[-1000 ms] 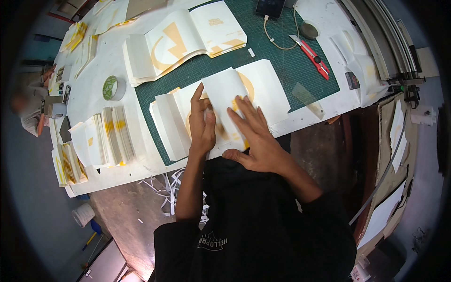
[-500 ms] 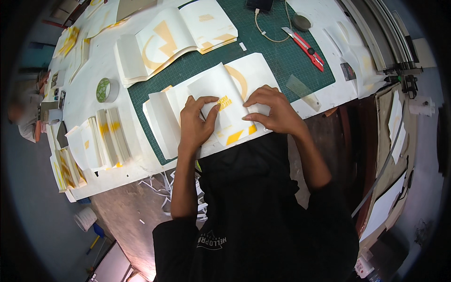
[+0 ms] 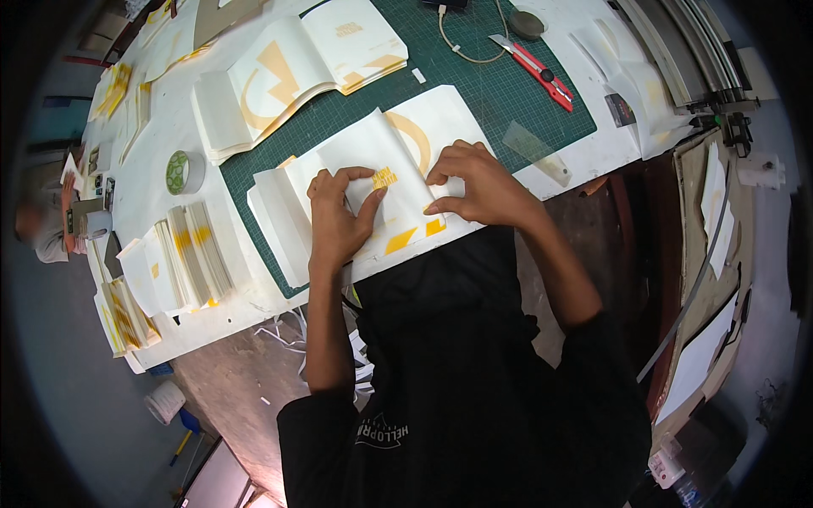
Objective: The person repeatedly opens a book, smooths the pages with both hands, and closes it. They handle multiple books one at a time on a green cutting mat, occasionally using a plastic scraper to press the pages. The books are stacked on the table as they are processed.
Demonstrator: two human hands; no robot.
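Head view: white paper sheet with yellow print [image 3: 406, 199], folded over, lies on a white printed stack with pale-orange shapes [image 3: 457, 123], at the tabletop's [image 3: 246, 288] near edge; left hand [image 3: 339, 216] rests on the sheet's left part, grip half open, thumb and forefinger parted beside the yellow print, fingertips just touching the paper; right hand [image 3: 478, 182] at the sheet's right folded edge, grip partly open, thumb and fingers apart, tips against the edge; green gridded cutting mat [image 3: 457, 80] under the stack; red cutter knife [image 3: 542, 76] lies beyond, to the right.
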